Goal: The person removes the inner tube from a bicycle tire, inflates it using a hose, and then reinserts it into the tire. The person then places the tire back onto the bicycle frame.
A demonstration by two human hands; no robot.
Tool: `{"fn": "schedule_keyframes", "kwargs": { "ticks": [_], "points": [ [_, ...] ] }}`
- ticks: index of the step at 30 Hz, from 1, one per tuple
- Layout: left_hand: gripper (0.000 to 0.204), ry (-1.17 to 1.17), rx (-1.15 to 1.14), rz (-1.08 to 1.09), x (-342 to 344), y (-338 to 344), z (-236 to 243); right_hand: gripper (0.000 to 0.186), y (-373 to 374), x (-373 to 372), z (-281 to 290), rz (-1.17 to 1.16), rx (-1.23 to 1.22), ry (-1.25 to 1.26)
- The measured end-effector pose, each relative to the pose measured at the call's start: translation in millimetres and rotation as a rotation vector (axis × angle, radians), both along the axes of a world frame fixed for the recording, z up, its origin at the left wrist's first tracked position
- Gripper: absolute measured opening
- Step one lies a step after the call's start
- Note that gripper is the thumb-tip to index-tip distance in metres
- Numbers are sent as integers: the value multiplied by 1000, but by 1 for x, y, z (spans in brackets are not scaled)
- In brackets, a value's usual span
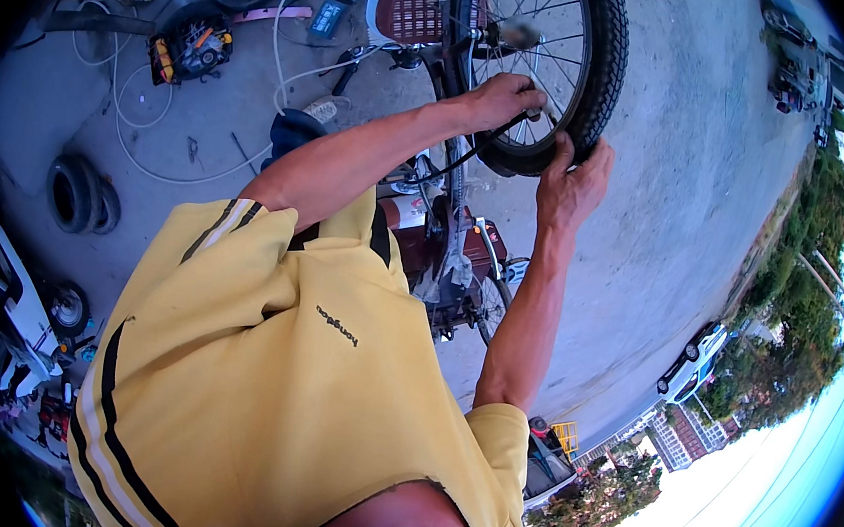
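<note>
A spoked wheel with a black, knobbly tyre (pixel 612 64) stands at the top centre of the view. My left hand (pixel 504 102) reaches across the spokes just inside the rim, its fingers curled closed. What they hold, if anything, is too dark and small to make out. A thin black cable or hose (pixel 459 163) curves down and left from near those fingers. At the wheel's lower edge my right hand (pixel 575 182) grips the tyre, its thumb pressed on the near side and fingers round the outer side. Parts of the rim are hidden by both hands.
Beside the wheel is a brown plastic basket (pixel 419 7). A bicycle-like frame with a maroon box (pixel 478 248) stands below. Left lie a machine with orange parts (pixel 192 48), a pale hose (pixel 163 179), loose tyres (pixel 72 193) and a white scooter (pixel 8 293). A car (pixel 692 362) is parked far right.
</note>
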State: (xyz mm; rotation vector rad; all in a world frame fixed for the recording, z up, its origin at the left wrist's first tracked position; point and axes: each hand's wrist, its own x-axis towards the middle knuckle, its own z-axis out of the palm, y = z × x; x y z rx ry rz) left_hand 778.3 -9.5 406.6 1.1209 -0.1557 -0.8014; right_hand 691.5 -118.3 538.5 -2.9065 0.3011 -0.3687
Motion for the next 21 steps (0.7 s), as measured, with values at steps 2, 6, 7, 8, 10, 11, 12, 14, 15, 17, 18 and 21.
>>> {"fn": "schedule_keyframes", "kwargs": {
  "ticks": [2, 6, 7, 8, 10, 11, 12, 14, 15, 17, 18, 21],
  "points": [
    [31, -111, 12, 27, 0, -2, -7, 42, 1, 3, 1, 18, 0, -8],
    [32, -78, 43, -46, 4, 4, 0, 42, -6, 6, 3, 45, 36, -8],
    [32, -49, 44, -66, 4, 6, 4, 42, -9, 7, 2, 51, 62, -4],
    [32, -21, 45, -87, 3, 8, 7, 42, -11, 7, 0, 48, 88, 20],
    [32, 45, 20, -102, 1, 9, 11, 43, -17, 7, -3, 37, 136, 67],
    [32, 77, 8, -110, 0, 9, 13, 43, -18, 7, -8, 12, 209, 66],
    [30, 160, -22, -104, -3, 6, 12, 44, -17, 7, -15, -12, 284, 65],
    [27, 312, -143, -72, -14, 3, 11, 45, -14, 8, -17, -16, 417, 65],
    [26, 386, -202, -57, -18, 2, 10, 45, -12, 8, -19, -34, 440, 54],
    [22, 445, -259, -51, -21, 0, 8, 46, -9, 7, -24, -69, 485, 31],
    [22, 450, -265, -52, -21, 0, 10, 45, -8, 8, -26, -91, 528, 9],
    [23, 452, -265, -62, -18, -2, 13, 41, -8, 18, -34, -139, 652, -52]
  ]
}}
